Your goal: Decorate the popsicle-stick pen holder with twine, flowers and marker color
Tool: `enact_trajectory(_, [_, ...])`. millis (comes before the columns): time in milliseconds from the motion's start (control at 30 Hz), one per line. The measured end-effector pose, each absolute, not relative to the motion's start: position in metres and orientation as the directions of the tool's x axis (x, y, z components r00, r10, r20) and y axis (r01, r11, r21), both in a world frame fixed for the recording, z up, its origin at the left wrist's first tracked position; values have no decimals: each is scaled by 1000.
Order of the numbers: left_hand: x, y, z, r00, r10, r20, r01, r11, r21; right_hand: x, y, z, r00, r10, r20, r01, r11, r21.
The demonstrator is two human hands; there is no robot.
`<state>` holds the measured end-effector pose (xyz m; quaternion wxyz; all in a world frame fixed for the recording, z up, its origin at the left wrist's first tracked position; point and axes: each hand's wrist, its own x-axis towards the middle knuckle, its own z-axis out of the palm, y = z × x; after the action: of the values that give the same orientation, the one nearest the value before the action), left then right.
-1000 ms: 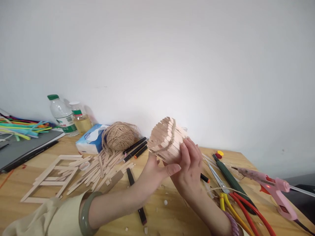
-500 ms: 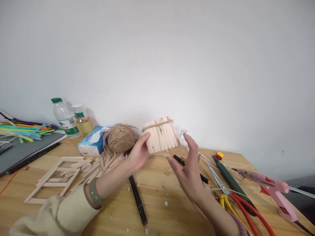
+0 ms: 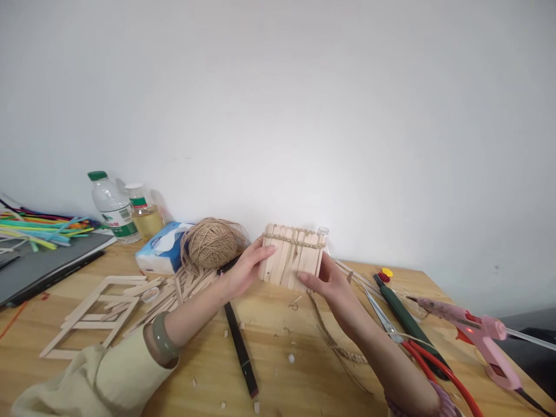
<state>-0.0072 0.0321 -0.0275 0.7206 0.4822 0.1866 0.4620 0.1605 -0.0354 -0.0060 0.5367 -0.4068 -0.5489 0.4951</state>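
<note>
Between my two hands, above the table, is a small panel of upright wooden craft sticks (image 3: 286,258) with a braided twine band (image 3: 295,241) across its upper part. My left hand (image 3: 248,267) grips the panel's left edge, thumb on the front face. At the lower right corner my right hand (image 3: 330,285) grips it too, its thumb lying across the front. A length of braided twine (image 3: 332,341) trails from below the panel down to the table, passing beside my right wrist. The fingers behind the panel are hidden.
A pink glue gun (image 3: 482,330) with a lit red light lies right, beside scissors (image 3: 384,318) and a green cutter (image 3: 408,318). Left are a twine ball (image 3: 212,243), tissue pack (image 3: 163,249), bottles (image 3: 115,208), loose craft sticks (image 3: 174,298) and a black marker (image 3: 241,350).
My right hand, open and apart before, has closed on the panel's right side. The panel has moved slightly right and down and turned. The braided twine now hangs below it on the right.
</note>
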Motion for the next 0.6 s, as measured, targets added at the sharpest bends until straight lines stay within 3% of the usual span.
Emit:
enact_trajectory(267, [-12, 33, -27, 597, 788, 153, -394, 121, 911, 168, -30, -17, -71, 982, 172, -137, 161, -977])
enact_trajectory(467, [-4, 29, -26, 429, 881, 199, -337, -49, 940, 160, -32, -12, -1, 980, 200, -89, 199, -976])
enact_trajectory(600, [1, 24, -28, 347, 908, 236, -205, -172, 964, 155, -33, -14, 32, 980, 194, -50, 196, -979])
